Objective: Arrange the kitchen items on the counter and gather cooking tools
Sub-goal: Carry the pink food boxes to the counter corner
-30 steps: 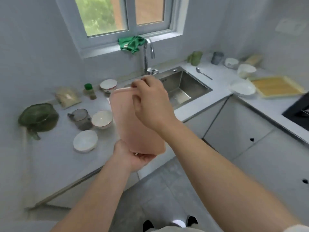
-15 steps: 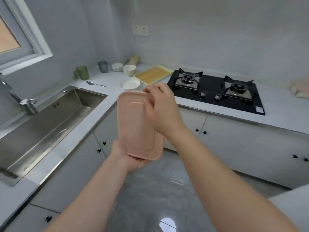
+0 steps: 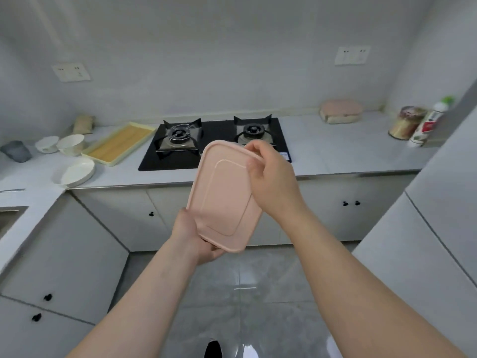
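The L-shaped table [image 3: 335,151] runs along the far wall and down the left side, and its load is scattered rather than grouped. The black gas hob [image 3: 214,133] sits at its middle. Left of the hob lies a yellow-rimmed tray [image 3: 121,143].

The pink lid [image 3: 222,197] is not on the table at all. It is held in the air over the floor, in front of the hob, tilted with its flat face toward the camera. The left hand [image 3: 193,236] grips its near lower corner from beneath, fingers curled round the edge. The right hand [image 3: 271,174] pinches its far upper corner.

At the far right, against the wall, rests a pink box [image 3: 340,111] that looks like the lid's match, though blur leaves that unsure. A white dish [image 3: 77,171], two white bowls [image 3: 71,143] and a grey cup [image 3: 15,151] stand at the left. A jar [image 3: 405,122] and a bottle [image 3: 428,125] stand at the right end.

By my reading, little is settled: the lid has yet to be set down, no cooking tools are gathered, and most of the arranging remains.
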A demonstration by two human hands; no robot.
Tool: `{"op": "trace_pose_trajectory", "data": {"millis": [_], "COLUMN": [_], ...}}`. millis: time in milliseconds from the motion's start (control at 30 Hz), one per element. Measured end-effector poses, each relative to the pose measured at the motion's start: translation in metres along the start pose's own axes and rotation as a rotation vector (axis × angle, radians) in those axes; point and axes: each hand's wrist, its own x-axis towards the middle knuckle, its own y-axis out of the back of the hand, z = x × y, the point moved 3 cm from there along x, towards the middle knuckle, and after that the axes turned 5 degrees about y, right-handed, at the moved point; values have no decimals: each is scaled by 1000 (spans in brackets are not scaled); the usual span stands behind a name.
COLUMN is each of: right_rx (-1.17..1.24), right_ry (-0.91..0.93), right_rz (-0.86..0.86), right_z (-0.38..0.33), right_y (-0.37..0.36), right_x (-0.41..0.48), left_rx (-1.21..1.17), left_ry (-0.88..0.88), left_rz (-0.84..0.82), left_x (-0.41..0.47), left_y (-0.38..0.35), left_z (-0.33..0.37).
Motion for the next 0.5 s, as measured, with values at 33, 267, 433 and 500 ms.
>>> {"op": "trace_pose_trajectory", "data": {"millis": [33, 267, 433, 500], "right_rx": [8, -55, -134, -136], "right_ry": [-36, -227, -372, -456], "right_rz": [28, 258, 435, 512], "right_z": [12, 99, 162, 186], "right_y": [12, 85, 117, 128], "right_x": [3, 41, 83, 96], "left_rx": [28, 260, 420, 505], "left_ry": [-18, -87, -234, -344], "left_rz": [-4, -78, -158, -199], "left_x": [3, 44, 75, 92], "left_y": [-18, -141, -238, -275], "left_z": [1, 21, 49, 63]}}
